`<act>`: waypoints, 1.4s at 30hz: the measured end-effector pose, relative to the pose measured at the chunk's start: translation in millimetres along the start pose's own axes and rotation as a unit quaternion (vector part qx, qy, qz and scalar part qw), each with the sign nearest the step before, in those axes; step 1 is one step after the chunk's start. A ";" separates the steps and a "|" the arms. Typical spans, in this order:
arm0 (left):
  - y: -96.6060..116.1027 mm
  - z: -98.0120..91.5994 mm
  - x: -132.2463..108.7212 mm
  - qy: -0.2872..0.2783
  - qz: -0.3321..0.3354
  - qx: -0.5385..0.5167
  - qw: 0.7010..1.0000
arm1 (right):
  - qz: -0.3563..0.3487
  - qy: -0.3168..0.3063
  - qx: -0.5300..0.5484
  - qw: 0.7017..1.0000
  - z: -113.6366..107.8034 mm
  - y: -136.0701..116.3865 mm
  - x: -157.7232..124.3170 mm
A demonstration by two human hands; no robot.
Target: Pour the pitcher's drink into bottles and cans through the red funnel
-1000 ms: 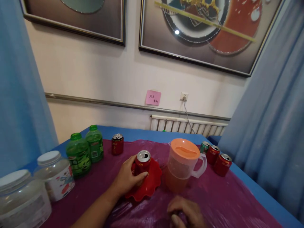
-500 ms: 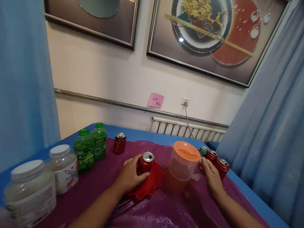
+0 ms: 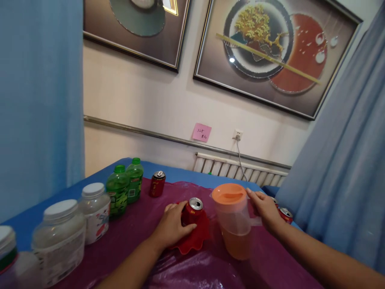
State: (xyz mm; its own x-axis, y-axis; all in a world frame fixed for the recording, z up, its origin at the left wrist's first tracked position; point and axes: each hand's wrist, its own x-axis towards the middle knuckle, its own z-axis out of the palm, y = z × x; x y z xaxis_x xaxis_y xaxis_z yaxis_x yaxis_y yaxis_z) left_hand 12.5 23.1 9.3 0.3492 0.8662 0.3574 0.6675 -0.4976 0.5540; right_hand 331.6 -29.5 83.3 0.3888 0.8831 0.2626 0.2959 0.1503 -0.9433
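My left hand is wrapped round a red can with a silver top, which stands upright on a red wavy-edged dish. To its right my right hand grips the handle of a clear pitcher. The pitcher has an orange lid and holds amber liquid in its lower part. It tilts slightly, its top leaning toward the can. The pitcher and the can do not touch. Part of the handle is hidden behind my fingers.
Two green bottles and lidded clear jars line the left side. Another red can stands farther back. More cans are partly hidden behind my right hand. A purple sheet covers the blue table.
The pitcher has gone from upright to slightly tilted toward the left, and my right hand has moved up with its handle. My left hand stays round the can. The view has shifted a little.
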 end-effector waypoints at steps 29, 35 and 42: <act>9.2 -4.7 -8.4 -0.028 0.033 -0.002 0.999 | -0.133 -0.119 -0.254 0.951 15.9 -60.7 29.5; 9.8 -4.7 -9.8 -0.034 0.030 -0.010 0.999 | -0.132 -0.128 -0.264 0.947 17.8 -62.9 31.8; 9.9 -4.5 -11.7 -0.035 0.020 -0.005 0.999 | -0.120 -0.148 -0.256 0.948 20.4 -60.2 32.3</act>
State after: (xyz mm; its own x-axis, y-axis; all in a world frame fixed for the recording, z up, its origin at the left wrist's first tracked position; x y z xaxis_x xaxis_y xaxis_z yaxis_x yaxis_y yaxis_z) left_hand 12.1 7.9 14.0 0.4219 0.8461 0.3259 0.6458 -0.5327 0.5469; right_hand 308.6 -0.9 144.4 0.0176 0.9480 0.3178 0.7588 0.1943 -0.6216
